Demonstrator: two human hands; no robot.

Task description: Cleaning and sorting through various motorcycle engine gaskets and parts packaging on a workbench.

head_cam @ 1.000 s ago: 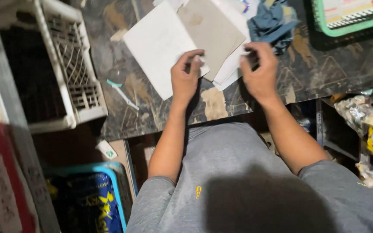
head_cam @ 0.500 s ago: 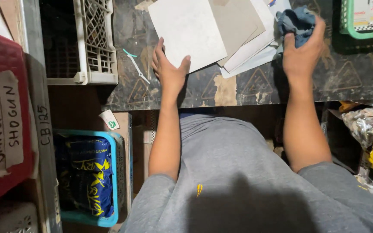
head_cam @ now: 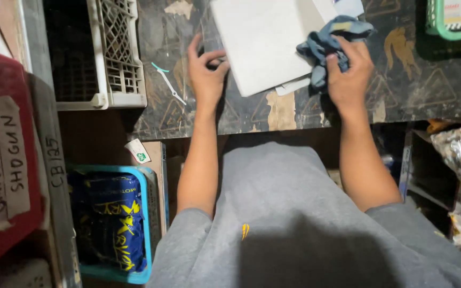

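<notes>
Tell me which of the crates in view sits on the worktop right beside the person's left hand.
The cream lattice crate, left of the left hand. The green one is at the far right; the blue one sits below.

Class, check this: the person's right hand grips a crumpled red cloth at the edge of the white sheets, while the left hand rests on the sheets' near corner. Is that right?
Not quite. The cloth in the right hand is blue-grey, not red, as the head view shows. The left hand does rest at the white sheets' near corner.

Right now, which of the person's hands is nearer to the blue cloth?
The right hand: it grips the blue cloth over the white sheet. The left hand is apart from the cloth, touching that sheet's opposite, left edge.
</notes>
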